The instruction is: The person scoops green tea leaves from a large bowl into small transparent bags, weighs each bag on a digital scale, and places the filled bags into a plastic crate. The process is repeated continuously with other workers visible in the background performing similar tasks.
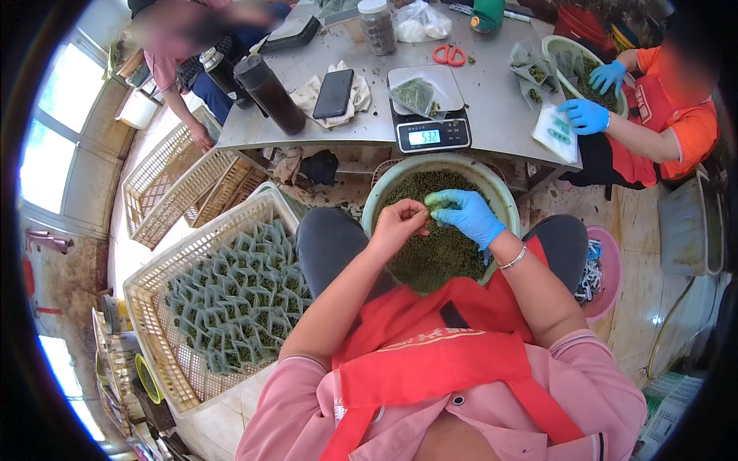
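Observation:
Over a large pale-green basin [505, 201] of small green berries, resembling green peppercorns [430, 266], my two hands meet fingertip to fingertip. My bare left hand [400, 223] is closed in a pinch. On my right hand [470, 217] is a blue glove with green-stained fingertips, also pinched. Whatever sits between the fingers is too small to make out. Beyond the basin, at the table edge, a digital scale [433, 137] with a lit display carries a clear bag [416, 95] of green berries.
At left stands a cream plastic crate [154, 296] of filled clear bags [238, 300]. On the metal table [350, 132] are a phone [334, 94], a dark tumbler [270, 95], red scissors [449, 55] and a jar [377, 29]. A gloved co-worker [653, 115] holds bags at right; another person sits far left. A pink basin [609, 273] lies right.

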`<state>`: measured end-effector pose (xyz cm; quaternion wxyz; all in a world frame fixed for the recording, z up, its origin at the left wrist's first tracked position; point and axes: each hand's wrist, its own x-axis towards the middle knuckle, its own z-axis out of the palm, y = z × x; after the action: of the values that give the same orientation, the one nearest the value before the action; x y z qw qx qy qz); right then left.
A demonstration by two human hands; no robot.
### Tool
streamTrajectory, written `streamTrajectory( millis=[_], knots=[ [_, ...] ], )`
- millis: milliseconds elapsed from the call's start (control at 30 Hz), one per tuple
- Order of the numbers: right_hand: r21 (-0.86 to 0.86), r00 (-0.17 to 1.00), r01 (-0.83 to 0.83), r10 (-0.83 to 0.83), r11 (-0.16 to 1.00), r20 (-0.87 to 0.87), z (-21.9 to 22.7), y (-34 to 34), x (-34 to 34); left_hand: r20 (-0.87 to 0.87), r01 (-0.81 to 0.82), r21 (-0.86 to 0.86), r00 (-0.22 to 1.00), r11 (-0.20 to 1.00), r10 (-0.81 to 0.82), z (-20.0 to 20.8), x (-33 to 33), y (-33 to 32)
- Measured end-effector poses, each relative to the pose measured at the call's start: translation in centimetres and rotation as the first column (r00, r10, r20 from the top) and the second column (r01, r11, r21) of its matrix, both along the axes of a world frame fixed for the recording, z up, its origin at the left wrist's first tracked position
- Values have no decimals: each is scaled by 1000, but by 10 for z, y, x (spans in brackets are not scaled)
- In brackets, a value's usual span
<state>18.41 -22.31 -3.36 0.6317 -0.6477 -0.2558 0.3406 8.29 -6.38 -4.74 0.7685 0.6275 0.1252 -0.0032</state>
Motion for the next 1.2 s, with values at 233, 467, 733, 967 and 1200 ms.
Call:
streamTrajectory(
  millis=[233,467,733,967,1200],
  knots=[
    [-99,951,197,-165,975,263,11,-10,22,-93,284,549,955,786,-280,24,2,-1],
    [159,841,319,-357,934,408,39,31,51,216,-149,801,975,579,-48,46,35,53],
    [-106,408,473,-111,875,906,23,87,104,178,-352,741,924,572,338,15,48,84],
    [87,623,510,-438,856,648,8,44,91,160,-294,789,946,540,282,22,47,79],
    [106,960,244,-256,964,114,14,40,37,85,16,57,996,998,-21,22,45,47]
  ],
)
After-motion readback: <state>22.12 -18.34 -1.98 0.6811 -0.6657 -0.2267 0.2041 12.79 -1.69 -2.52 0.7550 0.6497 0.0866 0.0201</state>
